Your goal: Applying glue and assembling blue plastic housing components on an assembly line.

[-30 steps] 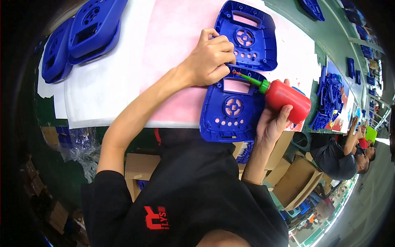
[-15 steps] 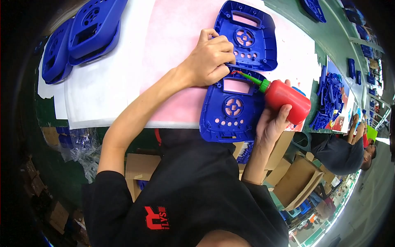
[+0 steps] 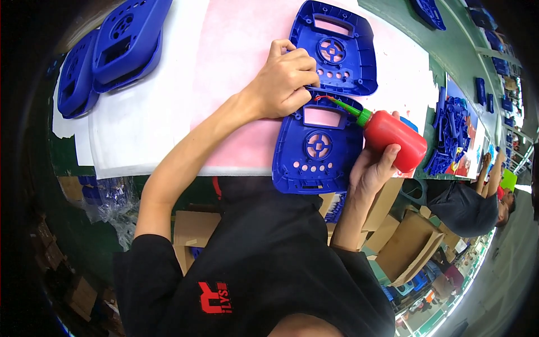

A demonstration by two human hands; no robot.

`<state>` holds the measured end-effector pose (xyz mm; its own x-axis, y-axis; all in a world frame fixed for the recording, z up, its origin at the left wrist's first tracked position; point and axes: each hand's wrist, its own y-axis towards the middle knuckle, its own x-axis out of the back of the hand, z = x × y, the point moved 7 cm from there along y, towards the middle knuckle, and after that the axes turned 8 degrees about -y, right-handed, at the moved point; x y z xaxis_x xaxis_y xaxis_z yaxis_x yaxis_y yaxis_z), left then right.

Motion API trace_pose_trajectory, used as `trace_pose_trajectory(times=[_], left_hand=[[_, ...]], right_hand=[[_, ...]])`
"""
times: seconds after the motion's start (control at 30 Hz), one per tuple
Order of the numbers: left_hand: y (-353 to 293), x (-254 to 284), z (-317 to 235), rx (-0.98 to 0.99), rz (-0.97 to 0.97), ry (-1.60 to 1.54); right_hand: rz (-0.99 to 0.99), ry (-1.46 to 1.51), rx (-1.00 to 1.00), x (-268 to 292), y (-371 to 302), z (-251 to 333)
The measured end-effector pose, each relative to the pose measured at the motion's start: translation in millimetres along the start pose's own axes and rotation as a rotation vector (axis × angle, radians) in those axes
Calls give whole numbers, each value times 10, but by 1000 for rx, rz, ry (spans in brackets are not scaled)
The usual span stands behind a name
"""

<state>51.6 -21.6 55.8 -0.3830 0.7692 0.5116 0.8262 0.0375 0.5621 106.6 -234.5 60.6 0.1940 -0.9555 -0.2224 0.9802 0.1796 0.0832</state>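
While your left hand (image 3: 287, 80) apparently pinches the near shell (image 3: 292, 147) steady, your right hand (image 3: 370, 169) grips the bottle (image 3: 396, 139), nozzle (image 3: 349, 108) toward 10 o'clock.

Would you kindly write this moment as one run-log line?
left hand: at left edges of near blue panel and far blue panel; right hand: holding red bottle; green nozzle: over near panel; red strand: at tip

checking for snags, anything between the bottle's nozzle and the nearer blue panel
Nothing visible does: the right hand holds the red bottle; only a red strand runs from its green nozzle toward the nearer blue panel. The left hand is left of it.
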Motion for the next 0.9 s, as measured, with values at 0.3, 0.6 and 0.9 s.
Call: trace_pose_trajectory(times=[0.3,0.6,0.9], left_hand=[[-3,7,-6,6,4,-4],[8,12,-13,6,-4,-17],[3,17,-11,0,-9,-14]], right_hand=[[-185,-13,195,169,-22,118],[-179,-45,184,148,-37,118],[-168,-93,188,135,-49,114]])
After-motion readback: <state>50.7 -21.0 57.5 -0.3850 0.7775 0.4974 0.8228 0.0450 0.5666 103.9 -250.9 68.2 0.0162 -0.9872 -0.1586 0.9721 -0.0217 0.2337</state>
